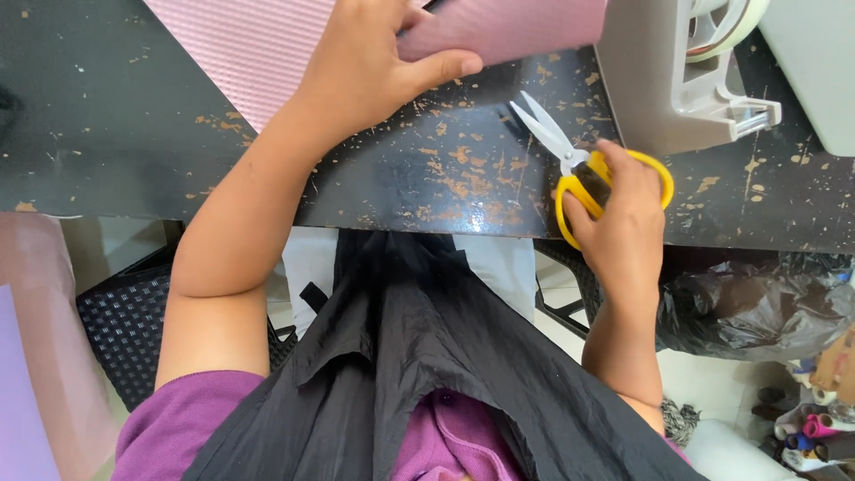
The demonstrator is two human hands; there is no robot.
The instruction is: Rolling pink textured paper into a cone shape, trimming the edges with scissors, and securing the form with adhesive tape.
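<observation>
Short purple sleeves [191,419], black crinkled apron [419,356] over purple collared shirt; bare forearms.

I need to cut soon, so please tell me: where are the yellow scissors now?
The yellow scissors lie on the dark worn table, right of centre, under the right hand, with the blades pointing toward the pink sheet.

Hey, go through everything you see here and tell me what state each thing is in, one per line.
Scissors: lying on the table, blades slightly open.
Pink sheet: flat on the table, one part lifted.
Left hand: gripping the lifted part.
Right hand: on the yellow handles.
Table: black, paint chipped.
Tape dispenser: standing, roll loaded.
</observation>
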